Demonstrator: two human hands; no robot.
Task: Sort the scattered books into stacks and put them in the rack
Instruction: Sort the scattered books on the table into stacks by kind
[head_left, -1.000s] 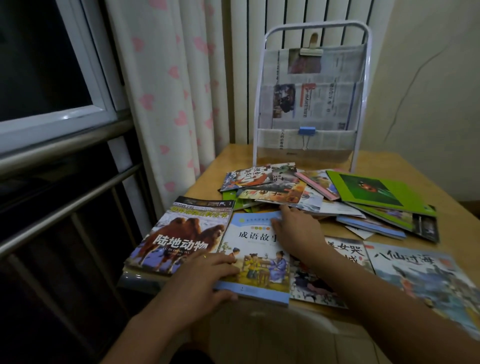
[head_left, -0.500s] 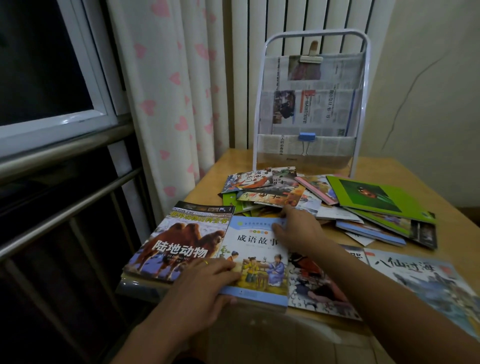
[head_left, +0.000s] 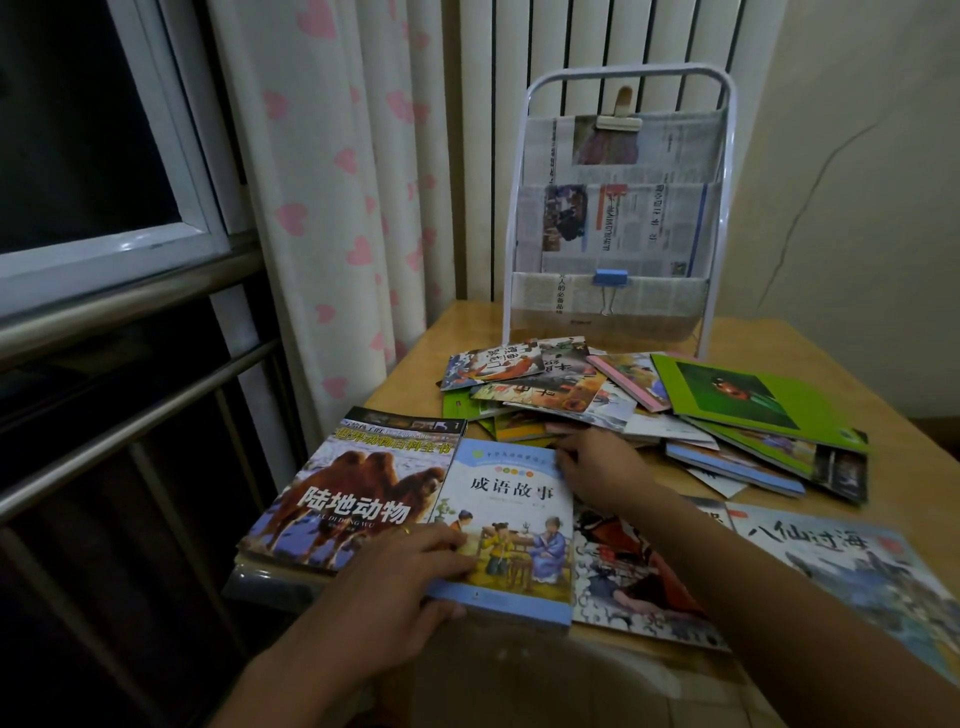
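Observation:
A blue-covered storybook (head_left: 511, 519) lies at the table's near edge, between a camel book (head_left: 353, 493) on its left and a red-figure picture book (head_left: 634, 577) on its right. My left hand (head_left: 400, 587) pinches the storybook's near left corner, fingers on the cover and thumb under the edge. My right hand (head_left: 597, 467) holds its far right corner. A loose pile of thin books (head_left: 561, 395) spreads across the middle of the table, with a green book (head_left: 753, 400) on its right side. The white-framed rack (head_left: 623, 306), lined with newspaper, stands upright at the back.
A large sea-picture book (head_left: 857, 561) lies at the near right. The wooden table (head_left: 779, 338) meets a heart-print curtain (head_left: 337, 208) on the left, beside a window (head_left: 78, 130) and metal rails (head_left: 130, 312). A radiator (head_left: 571, 36) and wall rise behind the rack.
Both hands stay on the blue storybook, which has slid slightly left against the camel book. My view has shifted a little, so the rack sits lower in the frame.

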